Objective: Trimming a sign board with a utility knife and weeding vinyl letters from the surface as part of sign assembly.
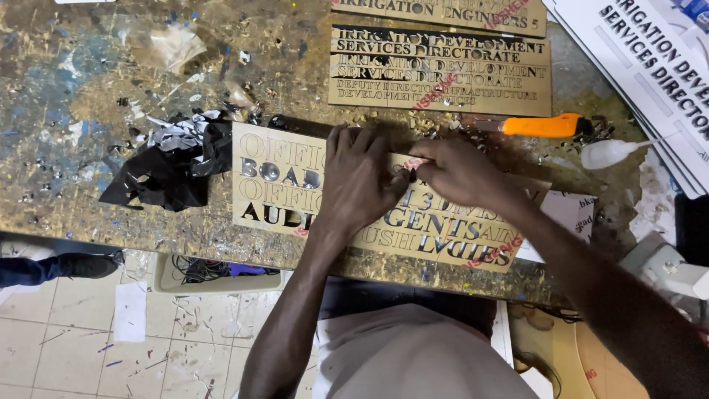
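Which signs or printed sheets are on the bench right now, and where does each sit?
Gold sign panel: bench front, under both hands, rectangular, gold with black cut letters.
Gold plate stack: behind it, top centre, overlapping rectangular plates, gold and black.
White printed sheets: top right corner, angled stack, dark lettering.

A worn wooden workbench, splattered with blue, yellow and white paint and strewn with small scraps, fills most of the view under even indoor light. Below its front edge lies a pale tiled floor, dusty and littered with paper bits.
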